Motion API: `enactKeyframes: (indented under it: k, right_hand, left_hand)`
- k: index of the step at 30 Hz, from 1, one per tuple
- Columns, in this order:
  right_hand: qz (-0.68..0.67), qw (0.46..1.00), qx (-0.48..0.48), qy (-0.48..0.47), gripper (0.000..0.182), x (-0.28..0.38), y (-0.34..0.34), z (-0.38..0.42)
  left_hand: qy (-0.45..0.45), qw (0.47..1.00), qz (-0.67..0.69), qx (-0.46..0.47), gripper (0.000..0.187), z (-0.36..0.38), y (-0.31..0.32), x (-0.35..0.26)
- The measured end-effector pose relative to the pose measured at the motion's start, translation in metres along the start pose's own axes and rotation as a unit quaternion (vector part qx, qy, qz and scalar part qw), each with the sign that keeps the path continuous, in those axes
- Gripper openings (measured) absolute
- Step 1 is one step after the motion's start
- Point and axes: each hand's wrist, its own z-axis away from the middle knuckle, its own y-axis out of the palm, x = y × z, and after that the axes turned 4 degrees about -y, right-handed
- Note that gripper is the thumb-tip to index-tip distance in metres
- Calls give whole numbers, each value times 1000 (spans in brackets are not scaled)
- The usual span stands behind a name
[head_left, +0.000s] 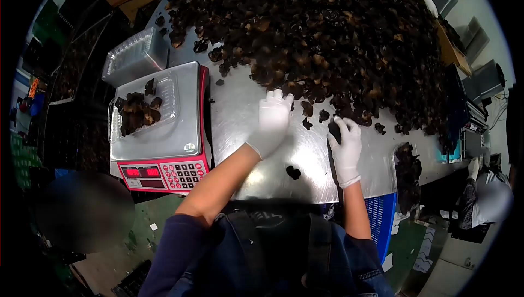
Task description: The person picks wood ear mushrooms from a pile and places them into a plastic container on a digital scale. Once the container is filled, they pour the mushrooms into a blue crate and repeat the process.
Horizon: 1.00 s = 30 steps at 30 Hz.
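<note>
Sorting stage, it seems: the white-gloved left hand [271, 119] reaches with loosely spread, empty fingers into the heap of dark dried mushrooms [327, 35] on the steel bench [245, 133]. The gloved right hand [345, 147] apparently pinches one dark piece. Next comes a careful transfer to the clear plastic tray [144, 108] on the red-fronted scale [164, 171].

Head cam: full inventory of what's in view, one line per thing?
Heap of dark brown dried fungus pieces: one big pile, far half of the table.
Loose dark fungus pieces: a few; one lies alone near the table's front edge.
Shiny steel table: one, silver, centre.
Digital scale with red keypad front: one, silver platform, left.
Clear plastic clamshell tray on the scale: one, partly filled with fungus.
Empty clear plastic tray: one, behind the scale.
Blue plastic crate: one, below the table's front edge.
Left hand: white glove, fingers at the pile's edge.
Right hand: white glove, on a dark piece.
</note>
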Motion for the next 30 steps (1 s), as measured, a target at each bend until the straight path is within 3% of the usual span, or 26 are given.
enactKeyframes:
  k: [4, 6, 8, 9, 10, 11, 12, 14, 15, 18, 20, 23, 24, 26, 28, 30]
  right_hand:
    - [-102, 991, 80, -19, 47, 8, -30, 20]
    - [-154, 984, 90, -7, 52, 7, -36, 12]
    - [-117, 993, 2, 2, 54, 2, -32, -13]
    - [-151, 987, -35, 31, 53, -4, -25, -28]
    - [-50, 997, -34, 39, 53, -12, -20, -45]
    - [26, 999, -18, 25, 46, -21, -12, -60]
    - [102, 995, -3, 12, 39, -28, -3, -70]
    - [89, 996, 14, -6, 23, -40, 6, -74]
    - [90, 996, -30, -3, 13, -37, 5, -73]
    - [-18, 994, -103, 12, 11, -35, -17, -54]
    - [-85, 990, -102, 42, 8, -38, -31, -35]
    - [-195, 971, -39, 133, 3, -30, -55, -15]
    - [-194, 971, -38, 133, 3, -33, -57, -11]
    - [-230, 968, 53, 86, 5, -36, -59, -3]
    - [-146, 969, 169, 110, 6, -35, -73, 8]
    - [-92, 941, 323, 38, 9, -31, -106, 24]
  left_hand:
    - [12, 999, -11, 38, 11, 20, -1, -26]
    - [61, 996, 68, 21, 7, 23, -14, -29]
    - [39, 995, -80, 46, 7, 11, -12, -28]
    - [33, 992, 118, -21, 12, -4, -17, -20]
    - [33, 995, 88, -41, 22, -20, -16, -15]
    - [25, 999, 16, -44, 32, -36, -15, -13]
    - [-14, 999, -43, -19, 30, -53, 1, -6]
    - [-4, 991, -108, 74, 24, -68, 4, 5]
    - [-3, 991, -108, 73, 24, -69, 5, 9]
    - [8, 997, -75, 17, 19, -58, -3, 15]
    - [26, 998, 13, -57, 18, -41, -24, 12]
    - [32, 994, 73, -75, 14, -12, -45, 3]
    - [10, 996, 83, -22, 15, -2, -44, 4]
    - [-8, 986, 150, 76, 18, 16, -62, -3]
    - [-37, 976, 169, 130, 21, 27, -71, -7]
    - [-64, 963, 185, 184, 23, 39, -74, -5]
